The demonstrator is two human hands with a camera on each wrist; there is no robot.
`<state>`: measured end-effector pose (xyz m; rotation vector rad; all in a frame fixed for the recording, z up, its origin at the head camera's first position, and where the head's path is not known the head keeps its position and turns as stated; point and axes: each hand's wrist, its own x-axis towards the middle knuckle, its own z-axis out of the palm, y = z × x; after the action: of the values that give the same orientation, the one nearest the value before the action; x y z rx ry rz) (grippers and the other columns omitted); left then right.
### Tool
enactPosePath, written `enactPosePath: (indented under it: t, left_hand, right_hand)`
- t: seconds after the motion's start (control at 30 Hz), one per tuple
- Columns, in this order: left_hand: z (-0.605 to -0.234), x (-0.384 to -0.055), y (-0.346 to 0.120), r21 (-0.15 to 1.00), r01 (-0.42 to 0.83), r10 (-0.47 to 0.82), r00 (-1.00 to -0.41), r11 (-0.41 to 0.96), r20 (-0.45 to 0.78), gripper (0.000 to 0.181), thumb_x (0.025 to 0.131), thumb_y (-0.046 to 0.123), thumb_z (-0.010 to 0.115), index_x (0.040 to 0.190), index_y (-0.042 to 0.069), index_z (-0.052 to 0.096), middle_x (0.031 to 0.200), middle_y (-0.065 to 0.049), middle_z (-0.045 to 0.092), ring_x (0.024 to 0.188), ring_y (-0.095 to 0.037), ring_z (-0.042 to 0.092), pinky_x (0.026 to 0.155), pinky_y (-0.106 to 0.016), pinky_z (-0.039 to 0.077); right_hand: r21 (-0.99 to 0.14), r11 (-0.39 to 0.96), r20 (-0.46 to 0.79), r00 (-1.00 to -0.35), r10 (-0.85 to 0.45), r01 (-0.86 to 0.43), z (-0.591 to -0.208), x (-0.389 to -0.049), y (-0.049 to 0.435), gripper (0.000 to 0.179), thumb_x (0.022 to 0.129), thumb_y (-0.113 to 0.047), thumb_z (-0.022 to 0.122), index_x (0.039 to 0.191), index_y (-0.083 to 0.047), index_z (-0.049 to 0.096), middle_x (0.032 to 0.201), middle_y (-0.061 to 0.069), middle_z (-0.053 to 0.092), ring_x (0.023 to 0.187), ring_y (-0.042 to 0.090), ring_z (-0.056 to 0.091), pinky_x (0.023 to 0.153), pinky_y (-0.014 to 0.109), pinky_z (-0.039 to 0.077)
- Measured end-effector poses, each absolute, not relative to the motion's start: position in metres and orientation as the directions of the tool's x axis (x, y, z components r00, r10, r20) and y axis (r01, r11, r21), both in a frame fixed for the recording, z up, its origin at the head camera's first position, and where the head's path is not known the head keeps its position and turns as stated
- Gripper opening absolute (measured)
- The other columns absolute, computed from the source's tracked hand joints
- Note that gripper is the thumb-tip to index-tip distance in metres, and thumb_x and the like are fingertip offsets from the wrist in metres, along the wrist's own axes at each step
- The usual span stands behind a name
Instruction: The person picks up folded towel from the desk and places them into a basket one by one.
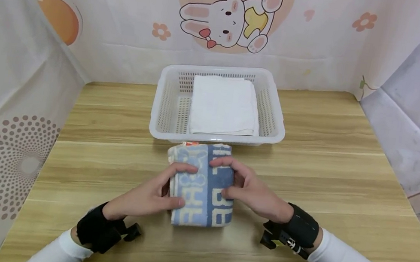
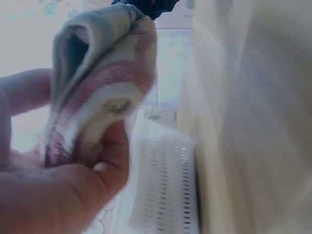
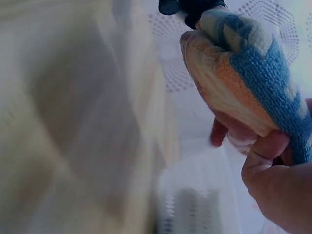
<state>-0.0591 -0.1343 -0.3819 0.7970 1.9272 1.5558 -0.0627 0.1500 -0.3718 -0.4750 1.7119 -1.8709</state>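
Observation:
Both hands hold a folded blue towel (image 1: 197, 190) with pale lettering, just in front of the basket. My left hand (image 1: 146, 197) grips its left edge, thumb and a finger on top and the other fingers beneath. From the right, my right hand (image 1: 258, 197) pinches the opposite edge the same way. In the left wrist view the towel (image 2: 105, 83) shows folded layers with reddish patches, raised off the table. The right wrist view shows the towel (image 3: 265, 73) with blue loops and an orange layer inside the fold.
A white perforated plastic basket (image 1: 160, 135) stands behind the towel on the wooden table (image 1: 319, 160). Inside it lies a folded white cloth (image 1: 222, 106), toward the right side. Patterned curtains (image 1: 130, 14) hang around the back and sides.

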Motion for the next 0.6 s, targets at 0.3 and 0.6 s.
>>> enactPosePath:
  t: [0.3,0.6]
  left_hand:
    - [-0.351,-0.099,-0.114,0.992,0.128,0.729,-0.681,0.020,0.073,0.058,0.097,-0.002,0.058,0.148,0.011,0.034,0.139,-0.018,0.046,0.112,-0.027,0.063,0.085,-0.043,0.057]
    - [-0.316,-0.169,-0.092,0.910,0.315,0.632,-0.771,0.271,0.079,0.059,0.097,0.003,0.061,0.149,0.012,0.034,0.149,-0.007,0.037,0.099,-0.021,0.054,0.071,-0.034,0.054]
  right_hand:
    - [-0.998,-0.017,0.055,-0.857,-0.512,-0.054,-0.339,-0.094,0.162,0.059,0.084,0.013,0.058,0.139,-0.003,0.046,0.142,0.015,0.044,0.109,0.026,0.058,0.085,0.033,0.054]
    - [-0.975,0.188,0.046,-0.935,-0.352,-0.119,-0.309,-0.153,0.173,0.058,0.091,0.009,0.058,0.146,-0.009,0.047,0.144,0.010,0.044,0.112,0.024,0.054,0.086,0.024,0.051]
